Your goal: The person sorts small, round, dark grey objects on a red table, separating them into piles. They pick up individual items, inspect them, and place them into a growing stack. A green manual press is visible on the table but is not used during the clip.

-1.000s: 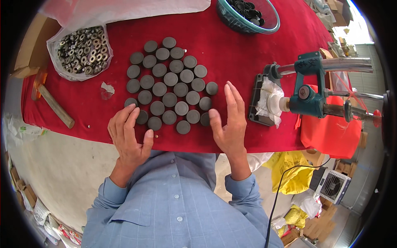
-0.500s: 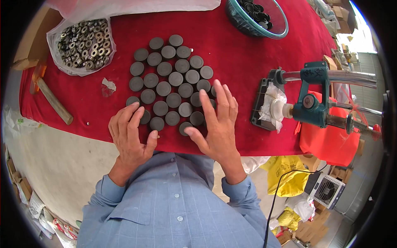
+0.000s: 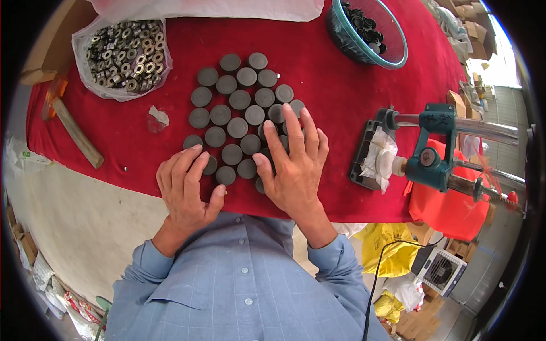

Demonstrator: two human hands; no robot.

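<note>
The round grey discs (image 3: 238, 127) lay in a loose cluster on the red cloth (image 3: 318, 68) that covered the counter, most of them flat with small gaps of cloth between them. The left hand (image 3: 186, 184) was at the near left edge of the cluster, its fingers bent and its fingertips just beside the discs there; its grip was open, the thumb apart from the fingers. The right hand (image 3: 296, 167) was over the near right part of the cluster, fingers spread and pointing away from the body, hiding several discs. Its grip was open too, with no disc pinched between thumb and fingers; how firmly it touched those beneath could not be told.

Beyond the cluster to the left stood a clear plastic bag (image 3: 78, 48) full of small metal rings (image 3: 128, 54). A hammer with a wooden handle (image 3: 79, 135) lay near the left edge of the counter, and a torn scrap (image 3: 161, 116) lay between it and the discs. At the far right, a teal bowl (image 3: 347, 46) held dark round pieces (image 3: 364, 25). A green hand press (image 3: 437, 146) lay on the right, well apart from the discs, with white wrapping (image 3: 376, 149) near its base.
</note>
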